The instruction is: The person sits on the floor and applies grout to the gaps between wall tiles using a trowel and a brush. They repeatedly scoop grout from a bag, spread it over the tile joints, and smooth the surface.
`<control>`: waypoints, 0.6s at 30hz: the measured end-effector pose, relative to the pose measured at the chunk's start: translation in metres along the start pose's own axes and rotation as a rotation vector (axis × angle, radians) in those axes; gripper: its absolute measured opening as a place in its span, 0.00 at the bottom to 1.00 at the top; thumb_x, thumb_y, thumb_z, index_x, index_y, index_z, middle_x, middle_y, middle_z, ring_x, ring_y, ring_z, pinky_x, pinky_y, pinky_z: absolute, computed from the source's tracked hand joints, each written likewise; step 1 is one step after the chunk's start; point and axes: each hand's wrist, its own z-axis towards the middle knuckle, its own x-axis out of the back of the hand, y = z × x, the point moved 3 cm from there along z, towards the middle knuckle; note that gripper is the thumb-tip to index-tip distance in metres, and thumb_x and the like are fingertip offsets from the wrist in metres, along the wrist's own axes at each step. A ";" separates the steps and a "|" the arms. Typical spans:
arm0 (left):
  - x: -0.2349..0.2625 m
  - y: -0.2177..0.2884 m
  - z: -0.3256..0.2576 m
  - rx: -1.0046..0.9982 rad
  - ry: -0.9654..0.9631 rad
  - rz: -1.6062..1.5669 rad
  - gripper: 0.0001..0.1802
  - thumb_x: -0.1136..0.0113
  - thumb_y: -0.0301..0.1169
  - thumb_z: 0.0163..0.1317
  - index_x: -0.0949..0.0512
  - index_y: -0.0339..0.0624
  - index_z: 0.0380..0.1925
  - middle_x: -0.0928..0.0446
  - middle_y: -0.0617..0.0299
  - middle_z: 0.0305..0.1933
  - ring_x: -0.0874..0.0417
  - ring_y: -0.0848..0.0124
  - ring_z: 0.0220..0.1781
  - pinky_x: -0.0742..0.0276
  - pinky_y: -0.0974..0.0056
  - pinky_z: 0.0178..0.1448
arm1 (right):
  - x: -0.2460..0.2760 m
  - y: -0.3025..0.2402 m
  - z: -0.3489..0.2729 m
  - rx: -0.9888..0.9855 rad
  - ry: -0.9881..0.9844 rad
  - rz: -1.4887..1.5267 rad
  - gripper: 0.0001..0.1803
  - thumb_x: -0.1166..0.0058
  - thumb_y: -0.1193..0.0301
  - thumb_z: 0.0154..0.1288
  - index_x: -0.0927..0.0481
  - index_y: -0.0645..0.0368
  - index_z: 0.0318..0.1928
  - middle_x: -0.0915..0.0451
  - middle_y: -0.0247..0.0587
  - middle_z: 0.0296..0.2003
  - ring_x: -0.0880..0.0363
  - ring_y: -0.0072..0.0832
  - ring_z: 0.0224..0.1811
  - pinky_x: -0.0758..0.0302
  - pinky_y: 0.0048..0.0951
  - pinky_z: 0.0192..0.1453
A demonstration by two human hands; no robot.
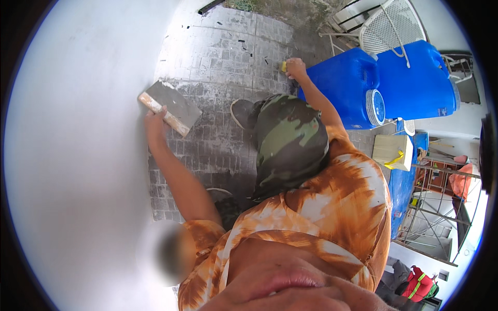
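My left hand (155,124) is closed on the wooden edge of a wide plastering blade (180,103). Its flat grey metal is smeared with whitish material, and one corner is at the white wall (78,155). Out to the right, my right hand (296,69) has its fingers closed round a small yellow thing (284,66); its kind is too small to tell. That hand is beside a large blue plastic drum (340,85).
A second blue drum (410,83) and a white mesh chair (391,28) stand at the right. Behind them are a pale box (386,150) and metal scaffolding (433,207). Dark scraps lie on the brick-patterned floor (223,57). My camouflage-clad knee (290,140) is bent between my arms.
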 end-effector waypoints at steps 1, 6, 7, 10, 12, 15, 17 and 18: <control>-0.004 -0.004 0.002 -0.005 0.016 0.005 0.23 0.41 0.27 0.68 0.31 0.32 0.61 0.22 0.51 0.54 0.17 0.60 0.51 0.18 0.54 0.51 | 0.002 0.000 -0.005 -0.205 0.022 0.312 0.15 0.50 0.68 0.60 0.14 0.64 0.38 0.15 0.60 0.39 0.13 0.53 0.43 0.18 0.49 0.48; -0.024 -0.040 0.003 0.047 0.002 -0.037 0.24 0.43 0.24 0.69 0.32 0.34 0.64 0.24 0.52 0.56 0.19 0.59 0.55 0.19 0.53 0.55 | 0.010 -0.045 -0.037 -0.480 0.103 0.299 0.14 0.50 0.66 0.60 0.16 0.62 0.37 0.16 0.61 0.40 0.15 0.55 0.45 0.19 0.51 0.48; -0.030 -0.046 0.005 0.037 0.010 -0.106 0.23 0.43 0.23 0.69 0.32 0.34 0.64 0.24 0.52 0.57 0.20 0.59 0.56 0.19 0.53 0.56 | 0.013 -0.061 -0.038 -0.253 0.193 0.372 0.14 0.48 0.65 0.61 0.16 0.61 0.39 0.16 0.61 0.42 0.15 0.54 0.46 0.18 0.50 0.49; -0.032 -0.058 0.009 0.103 0.041 -0.171 0.23 0.44 0.21 0.69 0.32 0.35 0.64 0.25 0.52 0.59 0.21 0.58 0.58 0.19 0.51 0.57 | 0.006 -0.077 -0.060 -0.257 0.153 0.355 0.15 0.44 0.63 0.61 0.17 0.60 0.42 0.16 0.61 0.44 0.14 0.52 0.46 0.18 0.48 0.51; -0.030 -0.058 0.012 0.104 0.077 -0.180 0.23 0.44 0.21 0.69 0.32 0.36 0.64 0.25 0.53 0.59 0.21 0.58 0.58 0.19 0.50 0.57 | 0.003 -0.071 -0.072 -0.366 0.057 0.323 0.17 0.43 0.62 0.61 0.17 0.60 0.44 0.16 0.62 0.43 0.14 0.52 0.45 0.18 0.48 0.51; -0.028 -0.060 0.013 0.076 0.113 -0.194 0.23 0.44 0.23 0.70 0.32 0.36 0.64 0.24 0.53 0.58 0.20 0.58 0.57 0.19 0.50 0.56 | 0.003 -0.059 -0.074 -0.526 -0.021 0.335 0.18 0.43 0.61 0.63 0.19 0.62 0.47 0.17 0.63 0.45 0.14 0.52 0.43 0.18 0.49 0.48; -0.030 -0.063 0.014 0.088 0.076 -0.211 0.23 0.44 0.24 0.70 0.32 0.37 0.65 0.23 0.54 0.57 0.20 0.58 0.57 0.19 0.50 0.55 | 0.014 -0.060 -0.057 -0.243 0.225 0.564 0.18 0.44 0.62 0.63 0.19 0.64 0.45 0.16 0.62 0.44 0.14 0.52 0.44 0.18 0.49 0.47; -0.030 -0.065 0.013 0.103 0.112 -0.165 0.23 0.43 0.24 0.70 0.32 0.37 0.65 0.23 0.54 0.56 0.20 0.58 0.57 0.19 0.50 0.55 | 0.016 -0.068 -0.048 -0.088 0.265 0.662 0.17 0.44 0.63 0.64 0.19 0.65 0.45 0.16 0.61 0.44 0.14 0.52 0.44 0.18 0.49 0.47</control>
